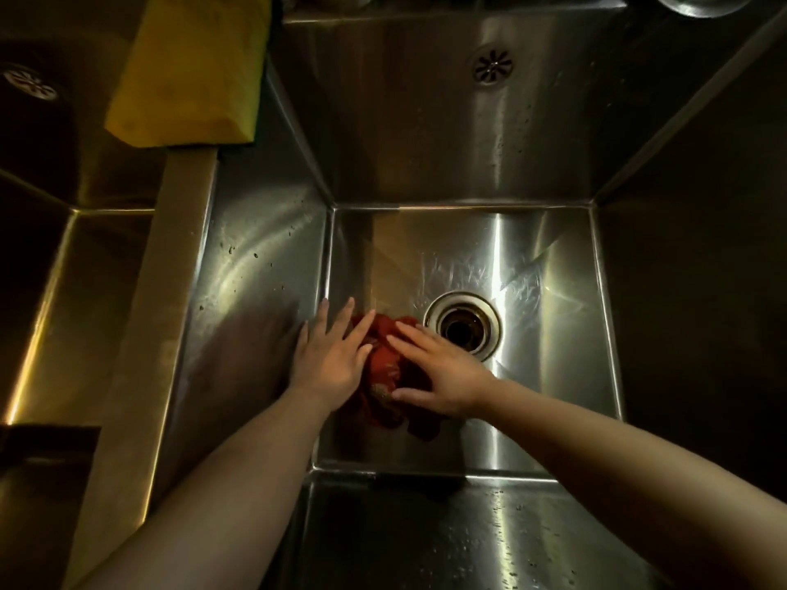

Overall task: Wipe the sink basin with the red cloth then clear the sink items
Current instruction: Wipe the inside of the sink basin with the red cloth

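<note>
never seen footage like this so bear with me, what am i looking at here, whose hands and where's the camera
There is no machine: a person wears one camera on the head, looking down into a steel sink basin. The two bare arms are theirs. Both the left hand and the right hand lie flat, fingers straight, on a bunched red cloth on the basin floor, beside the drain. Nothing is gripped. A yellow sponge rests on the divider beside it.

I count two hands, left hand (336,355) and right hand (443,372); one red cloth (383,359); one yellow sponge (187,70); two basins, main basin (553,376) and side basin (64,270); one floor drain (462,325); two round wall grilles (492,63) (30,82).
</note>
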The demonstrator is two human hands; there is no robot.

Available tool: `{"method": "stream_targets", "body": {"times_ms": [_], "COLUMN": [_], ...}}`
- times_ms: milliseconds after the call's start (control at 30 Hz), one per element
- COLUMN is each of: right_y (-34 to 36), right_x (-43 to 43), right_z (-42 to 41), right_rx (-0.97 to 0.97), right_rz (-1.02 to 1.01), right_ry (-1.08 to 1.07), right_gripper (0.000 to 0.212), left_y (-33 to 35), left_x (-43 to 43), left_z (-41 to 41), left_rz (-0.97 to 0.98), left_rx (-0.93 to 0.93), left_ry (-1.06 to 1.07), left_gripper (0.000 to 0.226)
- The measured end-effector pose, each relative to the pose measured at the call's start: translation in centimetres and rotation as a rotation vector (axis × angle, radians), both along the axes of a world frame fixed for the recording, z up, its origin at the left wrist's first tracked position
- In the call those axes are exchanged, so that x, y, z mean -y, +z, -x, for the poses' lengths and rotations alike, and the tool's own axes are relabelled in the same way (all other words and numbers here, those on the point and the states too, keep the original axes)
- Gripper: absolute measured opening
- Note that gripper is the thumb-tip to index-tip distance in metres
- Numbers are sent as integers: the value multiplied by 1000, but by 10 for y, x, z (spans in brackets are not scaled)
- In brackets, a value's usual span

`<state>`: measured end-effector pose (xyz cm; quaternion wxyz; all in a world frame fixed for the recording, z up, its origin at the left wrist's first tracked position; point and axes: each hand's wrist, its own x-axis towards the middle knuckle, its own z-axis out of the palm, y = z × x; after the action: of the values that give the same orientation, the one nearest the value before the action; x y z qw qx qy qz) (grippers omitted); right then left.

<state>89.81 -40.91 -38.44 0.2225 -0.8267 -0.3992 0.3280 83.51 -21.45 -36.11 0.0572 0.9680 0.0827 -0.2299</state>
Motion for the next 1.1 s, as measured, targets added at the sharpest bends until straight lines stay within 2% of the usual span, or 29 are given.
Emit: {"method": "stream_targets", "body": {"times_ms": [100,267,433,500,633,700,833,967,1100], "right_y": [-8,-13,-6,-5,-8,-9,-9,-6,2], "right_x": [-15,-6,22,31,27,22,27,32,20], "right_z": [9,12,17,19,20,24,37,51,55], "right_rx": [-13,71,83,87,49,38,-5,-170,-214], "right_rz": [43,16,40,53,210,214,98,20,-43], "right_ry": [45,105,272,311,387,362,235,152,80], "right_gripper": [89,76,71,74,92,83,67,66,66], "left_y": [-5,-12,-14,-14,-14,-13,-10,-9,-10], "left_x": [-2,0,0,3,13,14,10,8,10], "left_z": [3,2,4,4,2,2,3,3,5], "left_rz": [-25,-31,-35,-28,-38,-41,-45,-61,-51], "left_rx": [-2,-10,-34,-48,-68,-72,-83,-89,-93], "left_ry": [-39,-64,-80,-74,-83,-92,-94,-85,-80], "left_gripper": [53,52,54,54,54,53,53,53,52]}}
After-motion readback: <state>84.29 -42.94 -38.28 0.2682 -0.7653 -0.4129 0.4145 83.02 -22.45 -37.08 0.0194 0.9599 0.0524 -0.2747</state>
